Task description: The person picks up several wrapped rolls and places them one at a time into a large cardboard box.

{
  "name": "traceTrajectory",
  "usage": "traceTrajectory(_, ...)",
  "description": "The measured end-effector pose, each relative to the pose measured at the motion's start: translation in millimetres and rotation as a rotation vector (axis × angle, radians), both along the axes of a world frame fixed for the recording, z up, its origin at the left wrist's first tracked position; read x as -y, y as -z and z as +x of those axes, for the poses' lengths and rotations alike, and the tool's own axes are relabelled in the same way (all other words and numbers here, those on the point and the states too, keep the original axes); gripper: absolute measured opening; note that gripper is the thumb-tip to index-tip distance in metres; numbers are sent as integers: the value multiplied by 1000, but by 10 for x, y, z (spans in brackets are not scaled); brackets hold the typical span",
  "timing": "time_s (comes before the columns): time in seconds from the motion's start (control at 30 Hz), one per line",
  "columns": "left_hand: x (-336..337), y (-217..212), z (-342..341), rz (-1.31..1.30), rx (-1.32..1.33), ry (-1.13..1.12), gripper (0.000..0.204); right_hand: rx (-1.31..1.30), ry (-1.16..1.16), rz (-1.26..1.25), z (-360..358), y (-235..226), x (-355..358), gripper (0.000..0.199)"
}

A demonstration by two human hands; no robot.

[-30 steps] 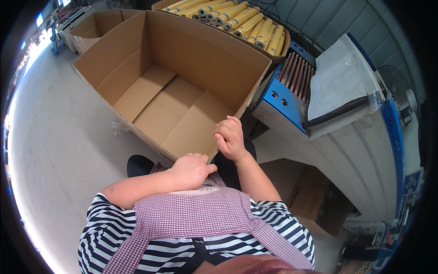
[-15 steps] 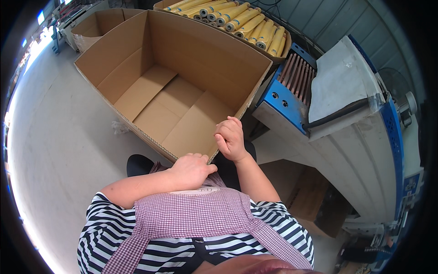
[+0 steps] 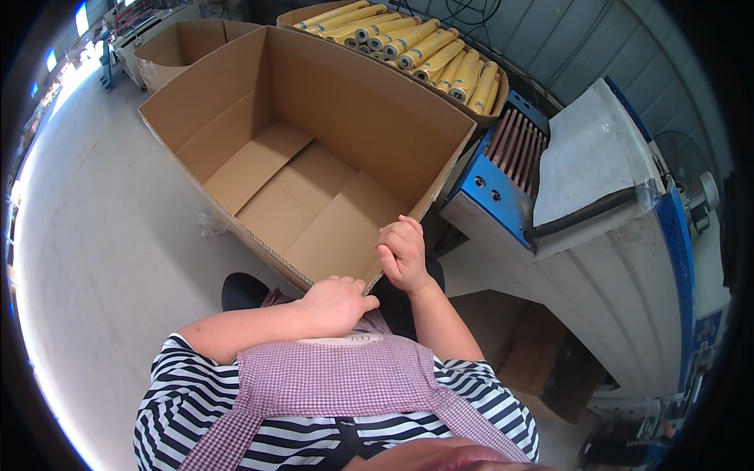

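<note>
A large open cardboard box [image 3: 345, 86] stands in front of me, with its flat bottom flaps showing inside. My left hand [image 3: 339, 304] is closed over the rim at the near corner, its fingers hooked to the inner side. A little farther along the right-hand rim, my right hand [image 3: 404, 253] has its fingers curled round the cardboard edge. The undersides of both grips are hidden.
Behind the box, a carton [image 3: 503, 98] holds several yellow-wrapped rolls [image 3: 416, 49]. A blue and grey machine [image 3: 565, 267] with copper-coloured bars stands close on the right. Another box [image 3: 181, 49] is at the far left. Clear plastic [image 3: 212, 224] lies on the floor.
The whole scene sits slightly lower and farther right in the picture, as my view has shifted. Both hands keep their hold on the box rim.
</note>
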State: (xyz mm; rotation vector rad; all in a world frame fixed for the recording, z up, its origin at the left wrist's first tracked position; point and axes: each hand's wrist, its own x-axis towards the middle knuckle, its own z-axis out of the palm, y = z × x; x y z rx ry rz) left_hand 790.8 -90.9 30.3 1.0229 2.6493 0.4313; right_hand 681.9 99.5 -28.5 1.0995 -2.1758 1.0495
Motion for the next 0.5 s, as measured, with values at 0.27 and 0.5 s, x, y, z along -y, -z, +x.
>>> traceTrajectory(0.27, 2, 8, -4, -18, -1, 8, 35, 10, 2, 0, 4, -3, 0, 18)
traceTrajectory(0.5, 2, 12, -1, 3, -13, 8, 34, 10, -1, -13, 4, 13, -2, 20)
